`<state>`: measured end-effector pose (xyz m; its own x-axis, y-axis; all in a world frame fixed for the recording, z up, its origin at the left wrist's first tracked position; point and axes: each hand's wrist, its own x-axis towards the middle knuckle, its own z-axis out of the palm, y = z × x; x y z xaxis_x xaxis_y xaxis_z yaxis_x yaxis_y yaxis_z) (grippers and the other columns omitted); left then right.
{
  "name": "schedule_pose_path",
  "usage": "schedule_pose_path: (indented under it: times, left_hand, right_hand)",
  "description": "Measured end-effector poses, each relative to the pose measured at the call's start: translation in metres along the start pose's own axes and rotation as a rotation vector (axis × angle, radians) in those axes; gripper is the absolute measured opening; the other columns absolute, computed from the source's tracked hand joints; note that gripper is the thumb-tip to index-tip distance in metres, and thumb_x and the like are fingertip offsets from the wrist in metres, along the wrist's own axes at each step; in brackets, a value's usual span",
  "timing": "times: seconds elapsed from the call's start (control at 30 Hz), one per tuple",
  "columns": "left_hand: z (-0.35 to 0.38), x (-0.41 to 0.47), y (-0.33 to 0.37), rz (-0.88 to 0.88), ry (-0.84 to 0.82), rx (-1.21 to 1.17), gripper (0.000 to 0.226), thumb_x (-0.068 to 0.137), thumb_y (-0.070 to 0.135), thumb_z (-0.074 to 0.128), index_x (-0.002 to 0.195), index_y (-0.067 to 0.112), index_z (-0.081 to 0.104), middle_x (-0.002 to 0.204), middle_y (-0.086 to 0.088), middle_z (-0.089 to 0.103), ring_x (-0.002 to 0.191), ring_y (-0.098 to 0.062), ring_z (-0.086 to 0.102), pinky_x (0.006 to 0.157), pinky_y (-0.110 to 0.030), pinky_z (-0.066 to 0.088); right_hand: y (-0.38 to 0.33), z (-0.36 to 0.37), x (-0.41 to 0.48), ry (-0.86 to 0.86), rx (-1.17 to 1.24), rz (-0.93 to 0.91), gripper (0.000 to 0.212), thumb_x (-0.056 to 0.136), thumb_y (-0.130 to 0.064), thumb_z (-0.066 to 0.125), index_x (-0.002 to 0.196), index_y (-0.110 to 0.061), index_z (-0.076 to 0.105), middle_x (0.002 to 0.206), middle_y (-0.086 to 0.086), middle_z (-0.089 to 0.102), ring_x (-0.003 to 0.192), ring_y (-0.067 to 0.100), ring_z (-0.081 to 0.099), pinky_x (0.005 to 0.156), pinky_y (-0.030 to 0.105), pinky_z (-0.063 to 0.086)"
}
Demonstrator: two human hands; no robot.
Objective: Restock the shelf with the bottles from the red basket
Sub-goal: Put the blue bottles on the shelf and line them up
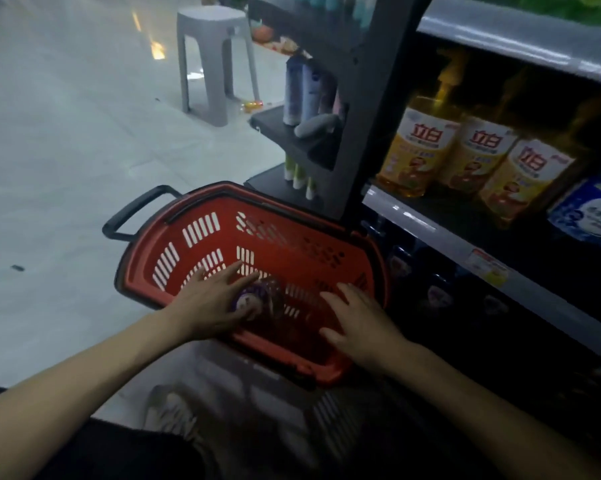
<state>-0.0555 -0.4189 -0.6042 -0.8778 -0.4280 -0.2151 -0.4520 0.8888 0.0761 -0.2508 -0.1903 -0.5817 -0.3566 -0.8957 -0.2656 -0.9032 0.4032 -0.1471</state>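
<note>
A red basket with a black handle sits on the floor beside the shelf. Inside it lies a dark bottle with a purple-and-white label. My left hand reaches into the basket with spread fingers, its thumb touching the bottle's near end. My right hand hovers over the basket's right half, fingers apart, holding nothing. Three yellow bottles with pump tops stand in a row on the shelf to the right.
A grey plastic stool stands on the pale floor behind the basket. A dark end rack with tubes and small bottles is just beyond the basket. A blue-and-white pack sits right of the yellow bottles. Dark bottles fill the lower shelf.
</note>
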Motion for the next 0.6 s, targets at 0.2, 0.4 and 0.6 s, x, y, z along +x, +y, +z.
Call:
schedule_pose_path:
  times: [0.2,0.4,0.6]
  left_hand:
    - [0.000,-0.003,-0.035,-0.042,0.043,-0.032,0.081,0.089,0.078,0.016,0.157,0.039,0.035,0.160,0.002,0.043,0.140,-0.020,0.050,0.115,-0.048,0.038]
    - [0.001,-0.004,-0.055,-0.105,0.084,-0.063,0.061,0.100,0.061,0.041,0.155,0.035,0.041,0.156,-0.001,0.049,0.146,-0.018,0.044,0.123,-0.050,0.025]
    - [0.005,-0.001,-0.078,-0.218,0.095,-0.132,0.062,0.099,0.064,0.036,0.153,0.033,0.045,0.152,0.004,0.053,0.143,-0.015,0.046,0.125,-0.057,0.022]
  right_hand:
    - [-0.031,0.023,0.074,-0.102,-0.048,-0.029,0.074,0.091,-0.047,0.064,0.153,-0.019,0.034,0.151,0.014,0.039,0.140,0.035,0.039,0.116,0.041,0.035]
    - [-0.059,0.067,0.146,-0.208,-0.072,-0.036,0.074,0.084,-0.042,0.072,0.147,-0.020,0.040,0.142,0.015,0.047,0.132,0.037,0.048,0.110,0.042,0.042]
    - [-0.076,0.099,0.206,-0.232,0.078,-0.087,0.088,0.076,-0.033,0.081,0.151,-0.022,0.037,0.147,0.010,0.048,0.130,0.034,0.052,0.105,0.046,0.048]
